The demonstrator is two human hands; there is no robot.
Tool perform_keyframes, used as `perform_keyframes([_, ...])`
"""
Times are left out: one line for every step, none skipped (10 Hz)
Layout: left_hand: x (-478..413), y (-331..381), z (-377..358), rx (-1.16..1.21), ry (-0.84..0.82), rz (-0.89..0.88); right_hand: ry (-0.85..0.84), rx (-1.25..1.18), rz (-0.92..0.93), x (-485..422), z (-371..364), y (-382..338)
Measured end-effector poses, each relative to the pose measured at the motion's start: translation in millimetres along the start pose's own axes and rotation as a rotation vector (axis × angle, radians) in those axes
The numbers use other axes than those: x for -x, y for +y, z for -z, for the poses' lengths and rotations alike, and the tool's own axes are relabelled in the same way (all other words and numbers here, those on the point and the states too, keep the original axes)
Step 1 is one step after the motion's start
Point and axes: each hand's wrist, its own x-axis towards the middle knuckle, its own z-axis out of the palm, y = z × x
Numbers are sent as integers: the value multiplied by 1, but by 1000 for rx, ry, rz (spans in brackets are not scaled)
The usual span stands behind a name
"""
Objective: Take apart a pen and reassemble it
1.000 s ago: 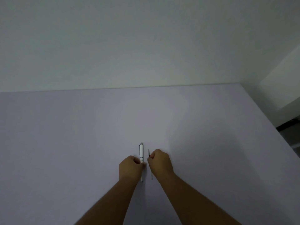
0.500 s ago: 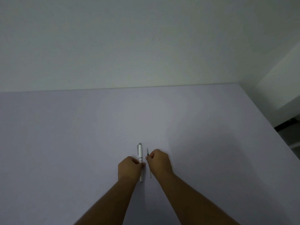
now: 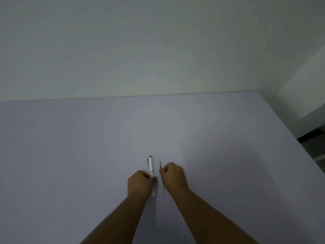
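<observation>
Pen (image 3: 151,167): on table (image 3: 70,155), long axis pointing away, cap end far.
Refill (image 3: 160,166): just right of pen, parallel, apart.
Left hand (image 3: 140,182): curled, pinching pen mid-body.
Right hand (image 3: 173,174): curled, pinching refill.

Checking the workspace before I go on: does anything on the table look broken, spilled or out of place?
Nothing stands out. The white pen body is in the left hand and the thin refill is in the right hand, side by side and apart, over the table. No spills or visible damage.
</observation>
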Motion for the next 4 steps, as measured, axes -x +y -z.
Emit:
perform_keyframes([-1, -2, 0, -28, -3, -14, 1, 5, 1, 1, 0, 0])
perform_keyframes([0, -2, 1, -21, -3, -16, -1, 11, 5, 2, 1, 0])
perform_keyframes([0, -3, 1, -13, -9, -15, -1, 2, 2, 3, 1, 0])
perform_keyframes([2, -2, 4, -8, -8, -14, 24, 13, -7, 5, 2, 0])
